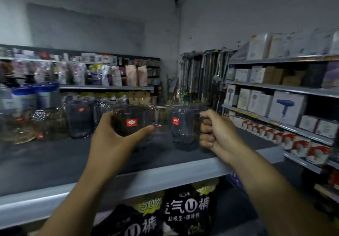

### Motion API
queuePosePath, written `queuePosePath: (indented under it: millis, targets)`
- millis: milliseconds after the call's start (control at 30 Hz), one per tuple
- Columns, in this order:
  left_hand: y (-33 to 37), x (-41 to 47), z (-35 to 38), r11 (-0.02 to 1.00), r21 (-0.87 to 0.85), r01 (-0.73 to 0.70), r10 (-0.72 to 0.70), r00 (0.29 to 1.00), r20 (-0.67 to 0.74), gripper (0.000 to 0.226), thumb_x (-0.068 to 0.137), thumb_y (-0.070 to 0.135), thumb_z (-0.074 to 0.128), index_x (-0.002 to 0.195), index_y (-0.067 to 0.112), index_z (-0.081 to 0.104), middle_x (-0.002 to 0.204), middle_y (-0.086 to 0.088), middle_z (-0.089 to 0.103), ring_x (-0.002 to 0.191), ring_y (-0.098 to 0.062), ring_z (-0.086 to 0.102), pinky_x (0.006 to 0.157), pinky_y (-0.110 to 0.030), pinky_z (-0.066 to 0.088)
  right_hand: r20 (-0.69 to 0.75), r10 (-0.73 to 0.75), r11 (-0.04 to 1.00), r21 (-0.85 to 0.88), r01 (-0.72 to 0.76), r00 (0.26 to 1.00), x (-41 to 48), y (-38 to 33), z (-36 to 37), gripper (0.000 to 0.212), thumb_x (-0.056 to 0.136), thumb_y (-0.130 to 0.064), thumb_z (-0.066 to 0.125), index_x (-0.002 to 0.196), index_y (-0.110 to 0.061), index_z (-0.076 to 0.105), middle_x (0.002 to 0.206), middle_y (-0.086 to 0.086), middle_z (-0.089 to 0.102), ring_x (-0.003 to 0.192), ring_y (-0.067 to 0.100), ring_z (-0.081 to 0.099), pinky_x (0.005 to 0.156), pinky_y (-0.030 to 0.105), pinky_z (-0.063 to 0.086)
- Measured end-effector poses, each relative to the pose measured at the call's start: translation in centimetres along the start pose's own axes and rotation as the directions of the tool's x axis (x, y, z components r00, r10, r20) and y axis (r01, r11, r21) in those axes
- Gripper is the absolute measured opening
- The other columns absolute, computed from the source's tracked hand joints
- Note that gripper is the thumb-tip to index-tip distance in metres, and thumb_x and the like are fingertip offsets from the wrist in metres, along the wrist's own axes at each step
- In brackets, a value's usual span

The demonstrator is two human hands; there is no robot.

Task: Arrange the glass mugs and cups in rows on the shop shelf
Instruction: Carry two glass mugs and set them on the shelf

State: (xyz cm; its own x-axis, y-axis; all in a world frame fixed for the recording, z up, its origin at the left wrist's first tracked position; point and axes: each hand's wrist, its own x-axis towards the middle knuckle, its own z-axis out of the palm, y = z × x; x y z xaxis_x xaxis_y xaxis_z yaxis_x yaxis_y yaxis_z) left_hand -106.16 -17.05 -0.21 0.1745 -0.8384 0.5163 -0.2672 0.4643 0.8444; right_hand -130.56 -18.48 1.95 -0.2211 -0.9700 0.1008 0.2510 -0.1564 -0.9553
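Dim shop aisle with a grey wall behind. A dark-surfaced shelf [55,162] with a pale grey front edge crosses the foreground at chest height.

Left hand [113,140]: wrapped round the body of a clear glass mug, the left-hand mug [132,120], which carries a red label. The thumb lies across the near face below the label and the other fingers [108,116] curl round the far left side.

Right hand [216,131]: closed in a fist through the handle of a second clear mug, the right-hand mug [183,129], also red-labelled. Its fingers [206,125] are stacked one above another inside the handle loop, with the thumb on top.

Both mugs are upright, side by side but apart, over the middle of the shelf. Whether their bases rest on the surface cannot be told.

A small clear glass [161,112], blurred, stands between and behind them. Further glassware [80,120] stands along the left part of the shelf, including another labelled mug and textured pieces.

Dark printed packages [187,210] sit below the shelf edge. Side shelving [293,130] at right holds white boxes, one being a hair-dryer box [286,105], with red-and-white cartons lower down. Rear shelving [106,88] holds bagged goods.
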Motion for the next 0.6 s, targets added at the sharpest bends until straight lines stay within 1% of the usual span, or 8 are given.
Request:
queuePosePath:
  millis: [100, 133, 200, 300, 400, 500, 533, 600]
  targets:
    - [0.3, 0.5, 0.9, 0.998, 0.062, 0.002, -0.001, 1.0, -0.015, 0.061, 0.063, 0.043, 0.09, 0.11, 0.028, 0.054, 0.093, 0.013, 0.066, 0.07, 0.011, 0.064, 0.052, -0.009, 0.046, 0.051, 0.021, 0.999, -0.045, -0.019, 0.998, 2.2, -0.1, -1.4, 0.041, 0.097, -0.021, 0.057, 0.064, -0.024, 0.032, 0.055, -0.004, 0.021, 0.042, 0.012, 0.014, 0.047, 0.026, 0.012]
    - [0.4, 0.7, 1.3, 0.997, 0.071, 0.004, -0.004, 1.0, -0.01, 0.061, 0.063, 0.043, 0.09, 0.11, 0.03, 0.053, 0.094, 0.013, 0.067, 0.071, 0.013, 0.064, 0.052, -0.009, 0.047, 0.06, 0.025, 0.998, -0.063, -0.021, 0.998, 3.0, -0.2, -2.1, 0.041, 0.097, -0.021, 0.056, 0.064, -0.024, 0.031, 0.054, -0.004, 0.021, 0.042, 0.012, 0.014, 0.046, 0.025, 0.012]
    - [0.5, 1.0, 2.1, 0.997, 0.074, 0.018, -0.019, 1.0, 0.012, 0.063, 0.06, 0.045, 0.091, 0.11, 0.03, 0.055, 0.095, 0.012, 0.069, 0.075, 0.008, 0.067, 0.055, -0.012, 0.051, 0.06, 0.035, 0.995, -0.095, -0.029, 0.998, 4.6, -0.3, -3.4, 0.042, 0.097, -0.021, 0.056, 0.063, -0.025, 0.031, 0.054, -0.005, 0.021, 0.042, 0.012, 0.014, 0.046, 0.025, 0.012]
    - [0.4, 1.3, 3.3, 0.996, 0.083, 0.032, -0.035, 0.999, 0.041, 0.071, 0.055, 0.052, 0.091, 0.112, 0.03, 0.057, 0.1, 0.008, 0.072, 0.084, -0.004, 0.071, 0.068, -0.023, 0.057, 0.032, 0.057, 0.989, -0.135, -0.053, 0.998, 6.9, -0.5, -5.5, 0.043, 0.096, -0.022, 0.054, 0.062, -0.026, 0.029, 0.054, -0.004, 0.02, 0.041, 0.012, 0.014, 0.046, 0.024, 0.012]
    - [0.4, 1.4, 4.2, 0.997, 0.074, 0.03, -0.033, 0.998, 0.046, 0.076, 0.055, 0.051, 0.091, 0.118, 0.028, 0.055, 0.105, 0.008, 0.072, 0.089, -0.006, 0.072, 0.072, -0.026, 0.06, 0.003, 0.079, 0.983, -0.167, -0.078, 0.997, 8.9, -0.6, -7.1, 0.042, 0.096, -0.024, 0.052, 0.061, -0.026, 0.029, 0.053, -0.005, 0.02, 0.041, 0.012, 0.014, 0.045, 0.023, 0.011]
    - [0.2, 1.5, 4.8, 0.998, 0.045, 0.037, -0.039, 0.999, 0.036, 0.077, 0.056, 0.05, 0.092, 0.12, 0.029, 0.055, 0.109, 0.008, 0.072, 0.093, -0.009, 0.072, 0.08, -0.034, 0.062, -0.023, 0.062, 0.965, -0.253, -0.065, 0.998, 10.4, -0.9, -8.1, 0.035, 0.098, -0.026, 0.048, 0.065, -0.024, 0.039, 0.057, -0.003, 0.027, 0.043, 0.013, 0.02, 0.049, 0.024, 0.012]
    - [0.2, 1.5, 5.0, 0.998, 0.042, 0.038, -0.039, 0.999, 0.034, 0.077, 0.056, 0.05, 0.092, 0.12, 0.03, 0.054, 0.109, 0.008, 0.071, 0.094, -0.01, 0.072, 0.081, -0.037, 0.062, -0.039, 0.042, 0.954, -0.297, -0.052, 0.998, 10.7, -1.0, -8.3, 0.032, 0.099, -0.027, 0.046, 0.067, -0.024, 0.044, 0.058, -0.002, 0.031, 0.043, 0.014, 0.025, 0.049, 0.024, 0.014]
    - [0.0, 1.4, 5.3, 0.998, 0.061, 0.03, -0.032, 0.999, 0.042, 0.078, 0.057, 0.053, 0.09, 0.121, 0.029, 0.054, 0.109, 0.009, 0.071, 0.094, -0.009, 0.072, 0.081, -0.036, 0.062, -0.079, -0.014, 0.917, -0.398, -0.019, 0.997, 11.1, -1.1, -8.6, 0.029, 0.101, -0.029, 0.047, 0.074, -0.022, 0.053, 0.063, 0.001, 0.045, 0.045, 0.017, 0.039, 0.048, 0.024, 0.023]
